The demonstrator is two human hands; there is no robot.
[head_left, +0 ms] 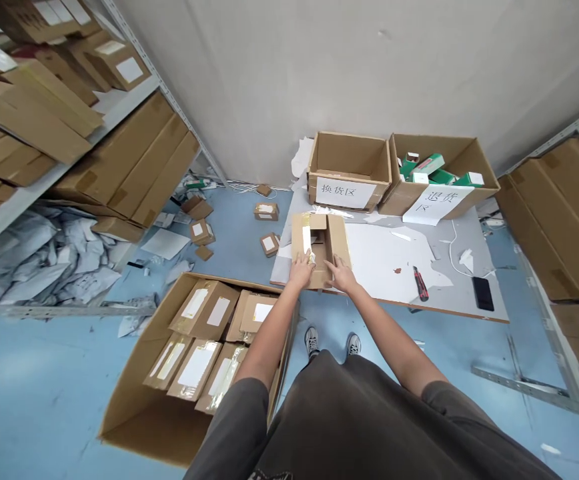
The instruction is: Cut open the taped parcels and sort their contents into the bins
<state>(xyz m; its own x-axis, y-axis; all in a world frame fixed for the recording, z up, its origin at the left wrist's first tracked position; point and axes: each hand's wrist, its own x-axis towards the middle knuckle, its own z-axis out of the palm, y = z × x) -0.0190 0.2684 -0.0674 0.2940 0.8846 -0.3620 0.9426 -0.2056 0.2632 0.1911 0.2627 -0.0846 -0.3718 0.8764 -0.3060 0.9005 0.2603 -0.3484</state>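
Note:
A small brown cardboard parcel (319, 245) lies opened on the near left of a low table (449, 300), its flaps spread apart. My left hand (300, 270) rests on its left flap near a strip of clear tape, fingers closed round the flap edge. My right hand (339, 272) lies on the right side of the parcel with fingers stretched over the cardboard. Both forearms reach forward from my body.
Two open cartons with paper labels stand at the table's back, an empty one (349, 170) and one holding green boxes (439, 175). A red utility knife (420, 283) and black phone (482, 293) lie on the table. A big floor carton (144, 407) holds parcels; shelves flank both sides.

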